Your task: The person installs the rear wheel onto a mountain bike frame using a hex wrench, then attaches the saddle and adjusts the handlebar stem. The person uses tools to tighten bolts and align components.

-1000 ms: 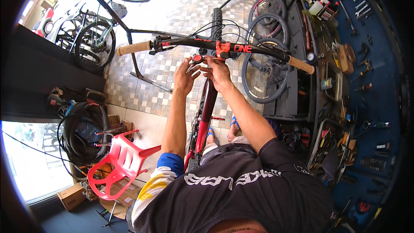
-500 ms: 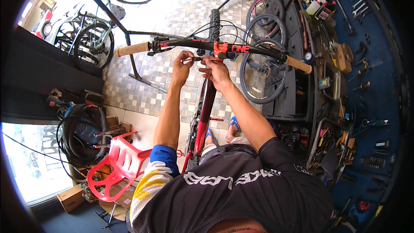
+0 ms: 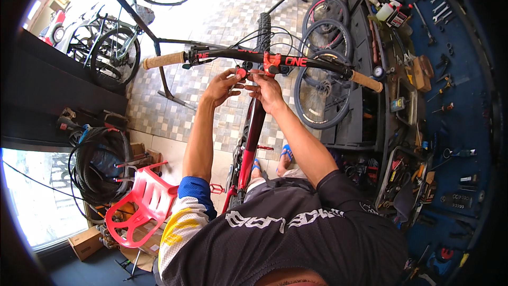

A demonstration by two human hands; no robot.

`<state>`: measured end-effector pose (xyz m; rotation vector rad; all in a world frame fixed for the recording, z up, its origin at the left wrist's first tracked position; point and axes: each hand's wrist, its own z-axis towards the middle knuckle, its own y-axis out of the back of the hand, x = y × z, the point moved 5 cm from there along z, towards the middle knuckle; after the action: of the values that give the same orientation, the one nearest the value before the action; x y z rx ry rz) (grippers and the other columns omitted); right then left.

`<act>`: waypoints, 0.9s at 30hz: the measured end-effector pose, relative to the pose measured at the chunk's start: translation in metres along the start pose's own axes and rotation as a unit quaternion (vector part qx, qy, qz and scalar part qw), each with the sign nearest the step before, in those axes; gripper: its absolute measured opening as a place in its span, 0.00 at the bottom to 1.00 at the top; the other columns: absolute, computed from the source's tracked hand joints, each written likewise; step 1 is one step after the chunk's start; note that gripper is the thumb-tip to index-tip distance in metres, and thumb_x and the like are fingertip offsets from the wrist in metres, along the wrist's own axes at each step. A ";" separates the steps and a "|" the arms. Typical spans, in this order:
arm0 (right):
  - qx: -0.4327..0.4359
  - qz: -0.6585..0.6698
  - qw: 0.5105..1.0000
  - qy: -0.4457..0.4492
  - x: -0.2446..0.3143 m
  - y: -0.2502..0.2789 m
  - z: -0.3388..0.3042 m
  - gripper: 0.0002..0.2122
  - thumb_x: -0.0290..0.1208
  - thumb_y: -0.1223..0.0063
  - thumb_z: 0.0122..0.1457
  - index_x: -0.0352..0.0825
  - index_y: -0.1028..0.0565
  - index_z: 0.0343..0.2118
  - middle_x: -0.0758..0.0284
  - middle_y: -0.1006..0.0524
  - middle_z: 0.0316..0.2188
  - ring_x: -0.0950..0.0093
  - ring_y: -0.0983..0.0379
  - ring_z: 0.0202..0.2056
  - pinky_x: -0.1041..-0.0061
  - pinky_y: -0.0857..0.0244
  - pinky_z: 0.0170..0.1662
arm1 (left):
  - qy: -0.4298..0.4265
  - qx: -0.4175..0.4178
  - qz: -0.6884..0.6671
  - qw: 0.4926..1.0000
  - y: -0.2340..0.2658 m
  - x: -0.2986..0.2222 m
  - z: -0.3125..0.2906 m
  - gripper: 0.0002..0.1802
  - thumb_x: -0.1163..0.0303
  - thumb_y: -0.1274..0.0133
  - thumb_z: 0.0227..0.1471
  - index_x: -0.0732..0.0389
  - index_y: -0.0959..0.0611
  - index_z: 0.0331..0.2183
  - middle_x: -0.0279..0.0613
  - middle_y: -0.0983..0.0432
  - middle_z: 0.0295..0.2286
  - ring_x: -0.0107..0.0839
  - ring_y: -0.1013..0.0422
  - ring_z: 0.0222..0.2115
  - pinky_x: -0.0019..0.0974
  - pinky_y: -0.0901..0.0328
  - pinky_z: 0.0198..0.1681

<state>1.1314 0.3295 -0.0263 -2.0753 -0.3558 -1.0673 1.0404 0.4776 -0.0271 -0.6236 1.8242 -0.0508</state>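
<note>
A mountain bike with a dark red frame (image 3: 248, 151) stands in front of me, its black handlebar (image 3: 227, 53) crossing the view with cork-coloured grips. An orange-red stem (image 3: 272, 63) clamps the bar at its middle. Just left of the stem, my left hand (image 3: 221, 88) pinches a small round red cap (image 3: 242, 73) between thumb and fingertips. My right hand (image 3: 268, 91) is right below the stem, thumb and forefinger closed close to the cap. A thin, light-coloured piece shows at those fingertips, too small to name. The other right fingers are loosely curled.
Several wheels (image 3: 324, 87) lean along a dark workbench (image 3: 365, 108) on the right, below a blue tool wall (image 3: 455, 127). A black repair stand (image 3: 159, 58) is at left. A red plastic chair (image 3: 143, 206) and coiled black tyres (image 3: 100, 164) sit at lower left.
My left hand has turned and come closer to my right hand. The red cap, edge-on before, now shows its round face. My right hand has stayed nearly in place.
</note>
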 end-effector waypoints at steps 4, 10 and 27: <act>0.005 0.012 1.000 -0.001 0.001 0.000 -0.002 0.14 0.37 0.51 0.71 0.40 0.27 0.56 0.66 0.21 0.48 0.73 0.19 0.40 0.75 0.28 0.37 | -0.070 0.010 -0.033 0.997 0.004 0.008 0.006 0.14 0.74 0.39 0.59 0.55 0.21 0.47 0.35 0.20 0.40 0.28 0.24 0.42 0.35 0.29 0.45; -0.002 0.012 1.000 0.004 0.003 -0.002 -0.002 0.16 0.39 0.50 0.70 0.37 0.27 0.55 0.64 0.21 0.49 0.71 0.19 0.39 0.76 0.27 0.36 | -0.278 -0.065 0.099 0.953 0.010 0.009 0.022 0.13 0.86 0.45 0.56 0.61 0.17 0.41 0.40 0.20 0.43 0.29 0.25 0.45 0.34 0.30 0.49; -0.008 -0.023 1.000 0.006 0.002 0.005 -0.001 0.16 0.43 0.48 0.70 0.38 0.23 0.52 0.69 0.20 0.47 0.74 0.19 0.40 0.75 0.28 0.36 | -0.018 -0.021 -0.011 1.000 0.000 -0.010 -0.005 0.22 0.74 0.39 0.59 0.58 0.23 0.55 0.38 0.19 0.42 0.27 0.24 0.40 0.34 0.30 0.43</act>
<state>1.1349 0.3248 -0.0265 -2.0824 -0.3913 -1.1131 1.0375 0.4806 -0.0168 -0.6700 1.7874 -0.0143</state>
